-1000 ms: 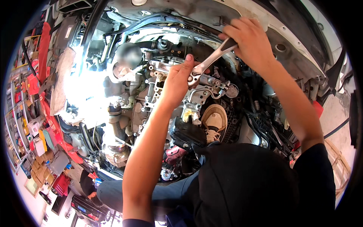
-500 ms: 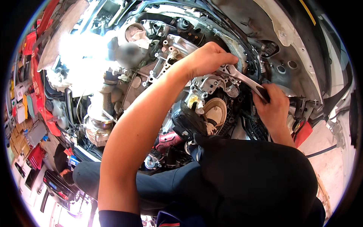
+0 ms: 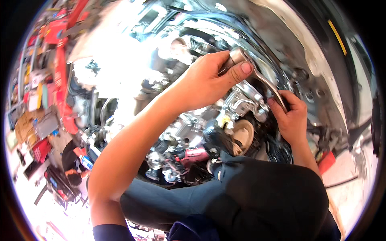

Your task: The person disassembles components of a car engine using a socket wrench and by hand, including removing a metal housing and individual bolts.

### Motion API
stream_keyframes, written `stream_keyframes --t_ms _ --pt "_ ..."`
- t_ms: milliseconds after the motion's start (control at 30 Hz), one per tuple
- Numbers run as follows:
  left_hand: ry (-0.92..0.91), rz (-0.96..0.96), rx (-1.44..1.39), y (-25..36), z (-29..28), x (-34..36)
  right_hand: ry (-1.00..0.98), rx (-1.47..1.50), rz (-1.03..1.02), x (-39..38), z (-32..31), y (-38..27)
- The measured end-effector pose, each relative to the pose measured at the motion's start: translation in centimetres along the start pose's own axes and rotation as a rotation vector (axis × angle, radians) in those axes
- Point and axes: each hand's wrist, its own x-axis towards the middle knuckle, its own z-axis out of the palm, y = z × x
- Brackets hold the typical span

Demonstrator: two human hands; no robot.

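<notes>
My left hand [image 3: 217, 78] is closed round the head end of a silver ratchet wrench [image 3: 263, 80], where a metal socket [image 3: 237, 56] shows above my thumb. My right hand [image 3: 291, 116] grips the far end of the handle, lower right. Both are over an opened car engine [image 3: 241, 104] with bare aluminium castings, bolts and pipes. A tan shoe [image 3: 243, 134] sits among the engine parts below my hands. Strong glare washes out the upper left of the engine bay, and the picture is partly blurred.
My bent leg in dark trousers [image 3: 261, 193] fills the lower middle. Body panels [image 3: 305, 48] border the bay at right. On the left are a red metal bar [image 3: 62, 84], cluttered shelves and what looks like another person [image 3: 74, 176], partly hidden.
The handle has swung from upper right to lower right, my right hand descending with it. My left hand has moved rightward and up with the wrench head. The view has shifted and blurred.
</notes>
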Motion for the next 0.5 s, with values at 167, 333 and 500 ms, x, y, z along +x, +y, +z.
stream_keyframes --t_ms 167,333,500 --pt "0.386 -0.125 -0.003 2.0 -5.7 -7.1 -0.216 0.029 -0.358 3.2 3.0 -8.0" --pt "0.568 -0.239 -0.187 2.0 -10.3 -17.6 -0.703 -0.001 -0.514 2.2 7.5 -14.6" --pt "0.713 -0.228 -0.129 -0.2 -15.3 -30.6 -1.044 0.176 -0.514 0.4 13.5 -21.8"
